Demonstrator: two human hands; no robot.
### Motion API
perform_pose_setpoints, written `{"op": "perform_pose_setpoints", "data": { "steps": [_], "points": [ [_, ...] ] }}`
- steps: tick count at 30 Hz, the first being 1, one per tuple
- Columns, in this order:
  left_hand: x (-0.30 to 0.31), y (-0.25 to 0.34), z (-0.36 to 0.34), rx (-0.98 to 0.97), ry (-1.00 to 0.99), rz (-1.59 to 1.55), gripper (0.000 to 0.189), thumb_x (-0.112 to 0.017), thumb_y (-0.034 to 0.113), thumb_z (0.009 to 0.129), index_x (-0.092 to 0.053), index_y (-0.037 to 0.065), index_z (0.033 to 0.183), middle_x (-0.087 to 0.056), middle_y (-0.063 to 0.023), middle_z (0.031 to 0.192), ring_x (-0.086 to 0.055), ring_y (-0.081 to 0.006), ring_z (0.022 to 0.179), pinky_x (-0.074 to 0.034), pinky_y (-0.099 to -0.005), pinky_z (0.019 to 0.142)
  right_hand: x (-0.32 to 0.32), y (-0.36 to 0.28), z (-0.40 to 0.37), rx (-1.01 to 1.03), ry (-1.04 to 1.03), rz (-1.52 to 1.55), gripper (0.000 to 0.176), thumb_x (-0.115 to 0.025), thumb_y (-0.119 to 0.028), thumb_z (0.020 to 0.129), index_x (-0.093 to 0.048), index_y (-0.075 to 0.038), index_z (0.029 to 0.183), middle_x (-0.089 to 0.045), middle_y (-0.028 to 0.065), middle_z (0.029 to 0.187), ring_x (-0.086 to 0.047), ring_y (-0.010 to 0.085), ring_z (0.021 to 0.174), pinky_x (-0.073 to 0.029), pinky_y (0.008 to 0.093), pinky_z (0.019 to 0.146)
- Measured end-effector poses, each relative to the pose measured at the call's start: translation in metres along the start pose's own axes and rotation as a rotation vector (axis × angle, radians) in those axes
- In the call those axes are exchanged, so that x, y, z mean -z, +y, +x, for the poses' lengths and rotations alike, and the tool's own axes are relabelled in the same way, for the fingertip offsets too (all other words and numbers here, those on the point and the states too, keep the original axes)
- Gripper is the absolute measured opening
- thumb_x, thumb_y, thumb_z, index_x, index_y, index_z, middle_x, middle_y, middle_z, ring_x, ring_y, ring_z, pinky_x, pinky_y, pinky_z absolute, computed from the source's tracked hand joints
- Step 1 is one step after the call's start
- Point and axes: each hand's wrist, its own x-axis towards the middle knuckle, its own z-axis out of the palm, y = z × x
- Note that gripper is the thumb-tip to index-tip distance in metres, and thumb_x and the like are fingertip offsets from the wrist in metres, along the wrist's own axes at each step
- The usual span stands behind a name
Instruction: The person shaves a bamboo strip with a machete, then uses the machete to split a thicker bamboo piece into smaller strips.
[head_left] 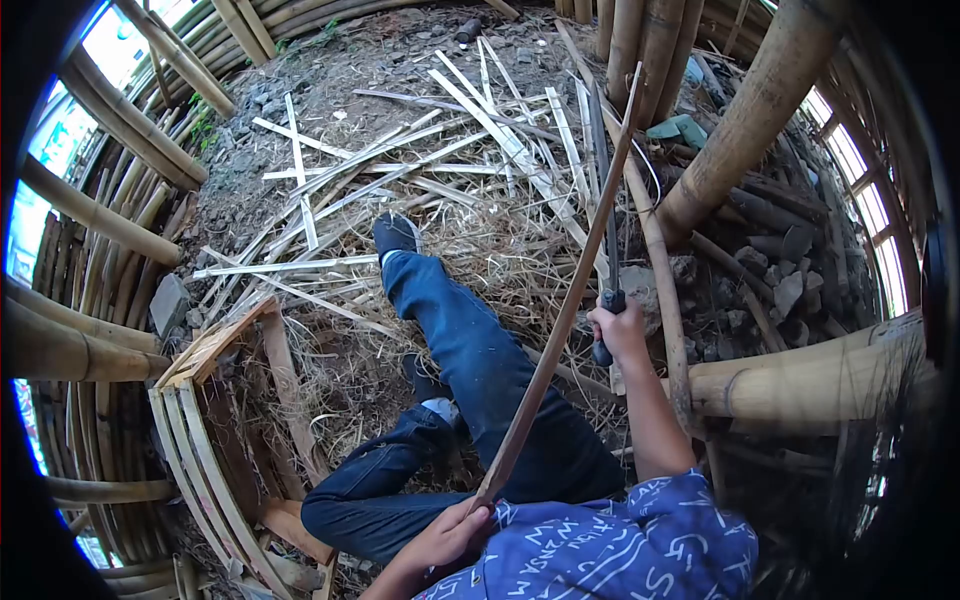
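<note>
My left hand (452, 535) is closed on the lower end of a long, flat bamboo strip (550, 355), close to my shirt. The strip slants up and away to the right, across my leg and past the blade. In my right hand (622, 332) is the black handle of a machete (612, 245), its long dark blade pointing away from me. The blade lies just right of the strip and overlaps it near the far end in this view. Many pale split strips (440, 165) lie crossed on the ground beyond my feet, among curled shavings (500, 265).
A slatted wooden crate (195, 430) stands at my left. Thick bamboo posts (750, 120) and a horizontal pole (810, 385) flank my right side, with rubble (790, 285) between them. More bamboo poles (105, 220) form the left wall. My outstretched leg (470, 350) crosses the middle.
</note>
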Motion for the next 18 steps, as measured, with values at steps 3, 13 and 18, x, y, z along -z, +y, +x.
{"op": "perform_pose_setpoints", "data": {
  "steps": [3,13,18],
  "points": [
    [-0.003,-0.001,-0.001,0.056,-0.054,-0.089,0.026,-0.043,0.031,0.104,-0.049,0.006,0.108,-0.042,0.0053,0.079,-0.037,-0.0049,0.066,-0.032,-0.0213,0.055,0.004,-0.007,-0.014,-0.118,-0.065,0.207,0.01,-0.063,0.0,0.074,-0.056,-0.003,0.081,-0.053,0.0042,0.058,-0.052,0.0134,0.044,-0.042,0.0297,0.043],
    [-0.011,0.0,0.011,-0.144,0.252,0.054,0.023,-0.043,0.029,0.103,-0.05,0.007,0.107,-0.04,0.0045,0.071,-0.035,-0.0057,0.058,-0.03,-0.0221,0.05,-0.002,-0.015,-0.024,-0.306,-0.081,0.695,0.009,-0.06,-0.001,0.077,-0.052,-0.005,0.079,-0.05,0.004,0.057,-0.049,0.0142,0.044,-0.042,0.0297,0.044],
    [-0.021,0.012,0.016,-0.072,0.413,0.25,0.025,-0.045,0.025,0.101,-0.052,0.001,0.103,-0.051,-0.0026,0.073,-0.047,-0.0103,0.066,-0.041,-0.0292,0.059,-0.012,-0.018,-0.046,-0.112,-0.045,0.478,0.008,-0.058,-0.001,0.075,-0.052,-0.005,0.071,-0.051,0.0037,0.056,-0.049,0.0129,0.042,-0.04,0.0289,0.042]
  ]
}}
